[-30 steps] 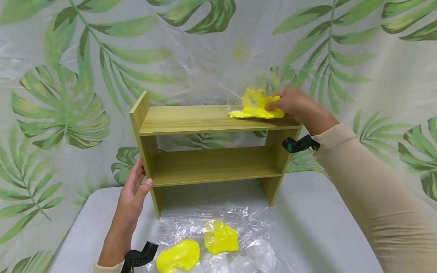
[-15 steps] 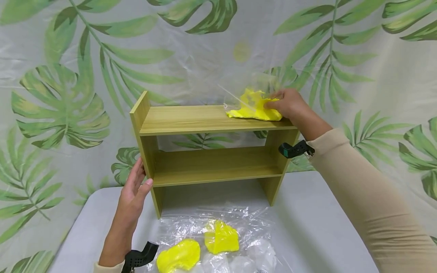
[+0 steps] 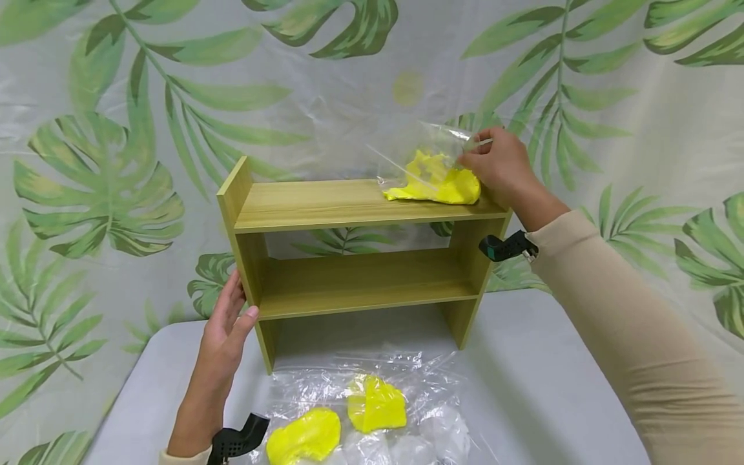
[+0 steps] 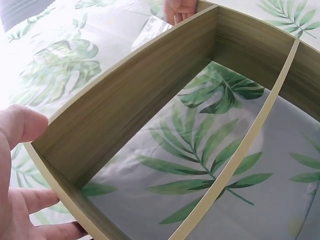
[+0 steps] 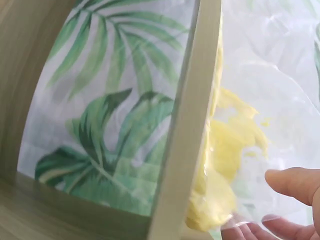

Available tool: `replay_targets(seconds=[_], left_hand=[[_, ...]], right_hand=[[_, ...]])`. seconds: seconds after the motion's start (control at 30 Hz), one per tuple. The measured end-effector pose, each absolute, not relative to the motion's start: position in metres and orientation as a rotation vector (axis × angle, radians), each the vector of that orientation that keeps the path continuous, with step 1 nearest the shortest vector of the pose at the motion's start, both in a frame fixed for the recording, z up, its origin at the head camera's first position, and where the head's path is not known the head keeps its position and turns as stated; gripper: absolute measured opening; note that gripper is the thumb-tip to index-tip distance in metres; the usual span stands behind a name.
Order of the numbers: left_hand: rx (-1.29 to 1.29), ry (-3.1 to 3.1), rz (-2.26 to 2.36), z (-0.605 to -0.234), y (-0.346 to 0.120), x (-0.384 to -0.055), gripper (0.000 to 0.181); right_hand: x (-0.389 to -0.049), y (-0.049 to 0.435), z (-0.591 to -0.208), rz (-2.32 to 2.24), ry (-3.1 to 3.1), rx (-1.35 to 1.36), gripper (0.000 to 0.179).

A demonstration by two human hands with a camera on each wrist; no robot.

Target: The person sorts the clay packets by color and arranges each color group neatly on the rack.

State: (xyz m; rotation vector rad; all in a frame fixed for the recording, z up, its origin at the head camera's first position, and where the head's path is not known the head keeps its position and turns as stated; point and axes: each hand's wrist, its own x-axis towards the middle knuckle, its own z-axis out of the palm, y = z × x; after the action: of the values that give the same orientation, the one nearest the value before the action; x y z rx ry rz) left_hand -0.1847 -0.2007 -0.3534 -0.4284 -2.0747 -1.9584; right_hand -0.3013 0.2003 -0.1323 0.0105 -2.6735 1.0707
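Note:
A small wooden shelf unit with two boards stands on the table. My left hand touches its left side, fingers straight along the outer face and thumb at the front edge. On the right of the top board sits a clear plastic bag with a yellow, soft-looking lump inside. My right hand is at the bag's upper right edge. In the right wrist view its thumb and fingers stand apart, with a gap between them at the clear film.
In front of the shelf lie more clear bags, two with yellow lumps and several with white contents. A leaf-printed cloth hangs behind the white table.
My right hand has moved up off the yellow lump to the bag's upper edge, and its grip has loosened. The bag has shifted slightly left. My left hand stays at the shelf's side.

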Motion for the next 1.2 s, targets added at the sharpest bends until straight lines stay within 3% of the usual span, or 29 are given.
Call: replay_targets(seconds=[0.5, 0.87, 1.2], left_hand=[[-0.429, -2.088, -1.962, -0.353, -0.198, -0.182, 0.066], [-0.407, -2.093, -1.979, -0.352, -0.199, -0.179, 0.066], [-0.411, -2.082, -1.975, -0.35, -0.198, -0.179, 0.067]], right_hand=[[-0.294, 0.222, -0.119, 0.981, -2.72, 0.005, 0.069], [-0.248, 0.237, -0.133, 1.217, -2.617, 0.066, 0.067], [-0.204, 0.255, -0.17, 1.425, -2.483, 0.156, 0.06]])
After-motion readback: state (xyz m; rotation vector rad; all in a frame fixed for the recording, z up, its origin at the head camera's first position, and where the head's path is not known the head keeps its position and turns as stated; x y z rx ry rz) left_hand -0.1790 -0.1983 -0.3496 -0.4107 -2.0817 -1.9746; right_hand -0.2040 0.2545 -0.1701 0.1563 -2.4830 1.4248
